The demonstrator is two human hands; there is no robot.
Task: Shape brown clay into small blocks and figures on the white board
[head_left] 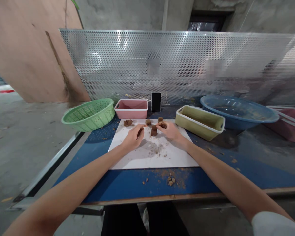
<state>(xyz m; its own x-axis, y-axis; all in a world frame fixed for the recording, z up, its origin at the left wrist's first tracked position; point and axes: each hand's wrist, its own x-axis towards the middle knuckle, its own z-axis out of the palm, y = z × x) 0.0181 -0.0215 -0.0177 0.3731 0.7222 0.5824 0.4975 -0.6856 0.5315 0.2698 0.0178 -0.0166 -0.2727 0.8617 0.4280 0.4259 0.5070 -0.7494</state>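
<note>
A small stack of brown clay-like blocks (154,130) stands on a white board (132,159). To its left is my left hand (134,137), fingers curled around a dark brown lump (140,131) that is partly hidden. My right hand (170,130) is on the stack's other side, its fingertips close to the top block; whether they touch it is unclear. Brown material (164,124) shows under its curled fingers. Farther back on the board sit one brown block (147,122), another block (160,119) and a rough brown clump (128,122).
Behind the board stand a green basket (88,116), a pink bin (131,114), a phone (156,102) and an olive bin (199,123). A blue basin (238,113) is at right. Small stones (171,181) lie near the front edge; a perforated metal screen (127,65) rises behind.
</note>
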